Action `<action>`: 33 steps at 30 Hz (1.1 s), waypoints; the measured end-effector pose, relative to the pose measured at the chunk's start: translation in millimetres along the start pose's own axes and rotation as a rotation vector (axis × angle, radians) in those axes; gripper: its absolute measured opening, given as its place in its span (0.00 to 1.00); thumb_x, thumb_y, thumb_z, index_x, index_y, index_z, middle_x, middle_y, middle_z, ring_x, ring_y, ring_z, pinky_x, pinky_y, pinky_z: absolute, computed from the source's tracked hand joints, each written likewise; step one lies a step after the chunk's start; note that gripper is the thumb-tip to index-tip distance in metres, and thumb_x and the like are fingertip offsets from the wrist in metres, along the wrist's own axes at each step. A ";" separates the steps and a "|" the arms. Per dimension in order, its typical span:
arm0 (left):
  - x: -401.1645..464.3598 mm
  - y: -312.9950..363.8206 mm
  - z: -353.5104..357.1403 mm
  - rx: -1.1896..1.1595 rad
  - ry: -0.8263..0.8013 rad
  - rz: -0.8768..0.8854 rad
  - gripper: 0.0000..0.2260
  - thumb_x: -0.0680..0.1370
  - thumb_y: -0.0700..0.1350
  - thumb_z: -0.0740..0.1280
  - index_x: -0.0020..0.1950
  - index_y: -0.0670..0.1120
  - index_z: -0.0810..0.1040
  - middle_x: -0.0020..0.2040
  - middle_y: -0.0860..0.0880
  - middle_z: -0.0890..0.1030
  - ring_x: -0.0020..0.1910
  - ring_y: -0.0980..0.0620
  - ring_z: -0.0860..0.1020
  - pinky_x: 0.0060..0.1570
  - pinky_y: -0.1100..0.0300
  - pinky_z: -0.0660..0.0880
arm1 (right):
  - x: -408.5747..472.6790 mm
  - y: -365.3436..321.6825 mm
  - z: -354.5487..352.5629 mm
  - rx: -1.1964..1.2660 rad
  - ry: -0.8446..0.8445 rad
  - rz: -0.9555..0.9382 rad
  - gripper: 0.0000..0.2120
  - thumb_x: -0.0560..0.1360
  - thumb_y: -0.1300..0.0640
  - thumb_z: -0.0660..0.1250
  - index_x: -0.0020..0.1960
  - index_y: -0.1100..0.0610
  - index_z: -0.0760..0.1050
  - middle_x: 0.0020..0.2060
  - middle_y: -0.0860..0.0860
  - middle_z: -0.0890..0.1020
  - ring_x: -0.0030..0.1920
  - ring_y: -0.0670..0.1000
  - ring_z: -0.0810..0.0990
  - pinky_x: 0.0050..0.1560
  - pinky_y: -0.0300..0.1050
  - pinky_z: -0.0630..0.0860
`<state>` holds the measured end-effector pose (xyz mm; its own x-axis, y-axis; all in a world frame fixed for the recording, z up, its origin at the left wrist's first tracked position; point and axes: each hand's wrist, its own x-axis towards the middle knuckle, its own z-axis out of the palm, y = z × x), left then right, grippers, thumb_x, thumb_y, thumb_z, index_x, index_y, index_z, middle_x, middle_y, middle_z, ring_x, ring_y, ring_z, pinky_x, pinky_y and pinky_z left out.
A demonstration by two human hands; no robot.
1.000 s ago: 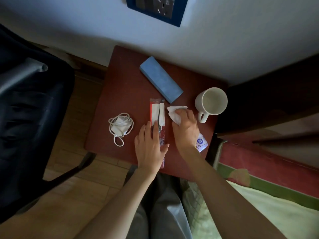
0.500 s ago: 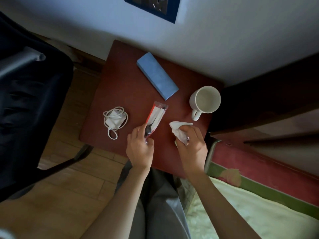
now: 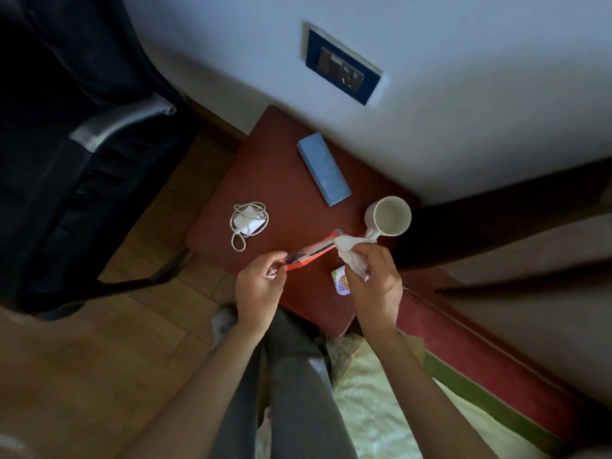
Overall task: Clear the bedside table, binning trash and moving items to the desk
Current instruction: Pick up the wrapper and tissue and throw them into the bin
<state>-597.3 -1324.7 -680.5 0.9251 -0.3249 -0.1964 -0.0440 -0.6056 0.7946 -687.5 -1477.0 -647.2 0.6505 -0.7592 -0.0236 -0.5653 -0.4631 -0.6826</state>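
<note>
My left hand (image 3: 261,286) pinches the near end of a red and clear wrapper (image 3: 311,255), which is lifted off the red-brown bedside table (image 3: 278,180) and points right toward my other hand. A crumpled white tissue (image 3: 351,260) is gripped in my right hand (image 3: 377,286), just above the table's right front. A small printed packet (image 3: 341,280) lies on the table, partly hidden under my right hand. Farther back stand a white mug (image 3: 388,216), a blue box (image 3: 323,168) and a white charger with coiled cable (image 3: 248,220).
A black office chair (image 3: 76,167) stands left of the table over a wooden floor (image 3: 99,359). A wall with a blue socket plate (image 3: 342,70) is behind. The bed (image 3: 381,402) and a dark headboard (image 3: 496,220) lie on the right. My grey-trousered legs are below.
My left hand picked the wrapper off the table and lifted it toward the right hand. My right hand lifted the tissue off the table. The view swung down and left.
</note>
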 end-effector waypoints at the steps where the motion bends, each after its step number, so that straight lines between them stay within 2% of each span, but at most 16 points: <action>1: -2.9 7.5 -12.3 -0.010 0.009 0.021 0.11 0.70 0.34 0.72 0.50 0.44 0.82 0.44 0.50 0.84 0.40 0.57 0.80 0.44 0.62 0.77 | -2.6 -10.0 -6.7 0.016 -0.007 -0.018 0.10 0.68 0.60 0.72 0.48 0.57 0.79 0.45 0.50 0.81 0.41 0.52 0.79 0.38 0.47 0.77; 3: -9.0 23.4 -40.7 -0.039 0.038 0.052 0.10 0.70 0.34 0.73 0.50 0.44 0.83 0.43 0.51 0.84 0.40 0.60 0.79 0.42 0.70 0.75 | -8.5 -32.8 -19.3 0.051 -0.024 -0.057 0.10 0.69 0.55 0.68 0.48 0.58 0.79 0.44 0.50 0.80 0.41 0.51 0.78 0.39 0.42 0.74; 5: -16.0 35.5 -70.9 -0.058 0.075 0.078 0.10 0.70 0.35 0.73 0.50 0.43 0.83 0.43 0.52 0.83 0.41 0.61 0.79 0.41 0.73 0.73 | -16.3 -56.4 -29.2 0.072 -0.028 -0.090 0.09 0.69 0.55 0.68 0.47 0.58 0.79 0.43 0.49 0.80 0.40 0.49 0.77 0.39 0.40 0.73; 7: -25.3 41.6 -101.0 -0.067 0.106 0.110 0.10 0.70 0.36 0.74 0.50 0.43 0.83 0.44 0.52 0.84 0.41 0.61 0.80 0.42 0.72 0.75 | -26.4 -78.1 -35.6 0.084 -0.019 -0.131 0.08 0.69 0.58 0.72 0.47 0.57 0.79 0.43 0.49 0.80 0.40 0.49 0.77 0.38 0.40 0.73; 11: -54.2 41.9 -164.1 -0.068 0.189 0.134 0.11 0.70 0.37 0.74 0.51 0.44 0.83 0.45 0.52 0.84 0.42 0.60 0.80 0.42 0.72 0.75 | -53.7 -118.2 -37.3 0.080 -0.008 -0.229 0.08 0.69 0.58 0.72 0.47 0.57 0.79 0.44 0.49 0.81 0.42 0.49 0.79 0.40 0.46 0.76; 14: -88.8 34.0 -216.2 -0.091 0.264 0.127 0.11 0.71 0.36 0.73 0.52 0.44 0.83 0.46 0.53 0.83 0.44 0.59 0.80 0.45 0.70 0.76 | -86.8 -155.7 -34.9 0.130 -0.030 -0.271 0.10 0.67 0.66 0.74 0.48 0.60 0.79 0.44 0.51 0.81 0.44 0.43 0.77 0.42 0.35 0.75; 16: -118.5 23.0 -252.5 -0.084 0.305 0.108 0.12 0.71 0.36 0.73 0.53 0.43 0.82 0.46 0.52 0.83 0.45 0.59 0.80 0.46 0.72 0.74 | -117.1 -186.8 -32.8 0.155 -0.079 -0.310 0.11 0.67 0.66 0.74 0.49 0.59 0.79 0.46 0.50 0.81 0.45 0.44 0.78 0.44 0.28 0.71; 17: -135.2 15.4 -270.3 -0.083 0.334 0.096 0.12 0.71 0.36 0.73 0.53 0.43 0.82 0.47 0.52 0.83 0.46 0.60 0.79 0.47 0.74 0.73 | -134.3 -202.1 -30.9 0.165 -0.118 -0.328 0.11 0.68 0.64 0.73 0.50 0.58 0.79 0.47 0.49 0.81 0.46 0.45 0.78 0.45 0.29 0.72; 20: -189.3 -14.3 -322.6 -0.086 0.437 0.024 0.11 0.71 0.36 0.73 0.53 0.43 0.82 0.48 0.52 0.82 0.47 0.60 0.79 0.49 0.77 0.71 | -190.0 -243.9 -19.2 0.189 -0.251 -0.409 0.10 0.70 0.62 0.73 0.51 0.57 0.79 0.48 0.46 0.80 0.48 0.46 0.79 0.45 0.37 0.75; 22: -228.2 -39.1 -354.4 -0.073 0.498 -0.038 0.11 0.72 0.37 0.72 0.53 0.43 0.82 0.49 0.51 0.83 0.46 0.60 0.79 0.50 0.75 0.72 | -226.7 -267.9 -8.5 0.192 -0.340 -0.499 0.11 0.70 0.63 0.73 0.51 0.58 0.79 0.48 0.48 0.81 0.47 0.47 0.80 0.45 0.39 0.76; 26: -304.0 -89.8 -409.1 -0.065 0.638 -0.189 0.11 0.72 0.37 0.72 0.53 0.44 0.83 0.48 0.49 0.84 0.45 0.55 0.81 0.51 0.61 0.77 | -292.3 -313.3 16.7 0.161 -0.497 -0.661 0.12 0.70 0.61 0.74 0.52 0.58 0.79 0.49 0.51 0.81 0.50 0.48 0.80 0.46 0.38 0.76; 28: -336.1 -111.2 -430.0 -0.086 0.731 -0.281 0.11 0.72 0.36 0.72 0.53 0.44 0.83 0.48 0.47 0.84 0.46 0.51 0.82 0.51 0.58 0.77 | -319.0 -335.6 31.2 0.135 -0.571 -0.742 0.12 0.70 0.60 0.74 0.53 0.59 0.79 0.50 0.52 0.81 0.51 0.49 0.80 0.48 0.34 0.75; 30: -365.7 -130.0 -446.5 -0.129 0.835 -0.383 0.11 0.71 0.36 0.72 0.53 0.43 0.83 0.48 0.47 0.84 0.45 0.51 0.82 0.50 0.59 0.77 | -342.7 -356.5 47.4 0.097 -0.645 -0.835 0.13 0.69 0.61 0.74 0.53 0.60 0.79 0.51 0.54 0.82 0.52 0.50 0.81 0.48 0.30 0.73; 33: -403.4 -148.6 -461.7 -0.165 0.984 -0.505 0.11 0.71 0.36 0.72 0.53 0.42 0.83 0.47 0.48 0.84 0.44 0.54 0.82 0.47 0.70 0.76 | -372.7 -384.5 72.7 0.067 -0.784 -0.900 0.15 0.70 0.60 0.74 0.55 0.59 0.78 0.53 0.54 0.82 0.53 0.48 0.80 0.50 0.26 0.70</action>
<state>-789.9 -768.3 -454.0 0.7213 0.6916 -0.0362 0.4042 -0.3780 0.8329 -675.7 -982.7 -428.9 0.9448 0.3223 0.0593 0.2645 -0.6431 -0.7187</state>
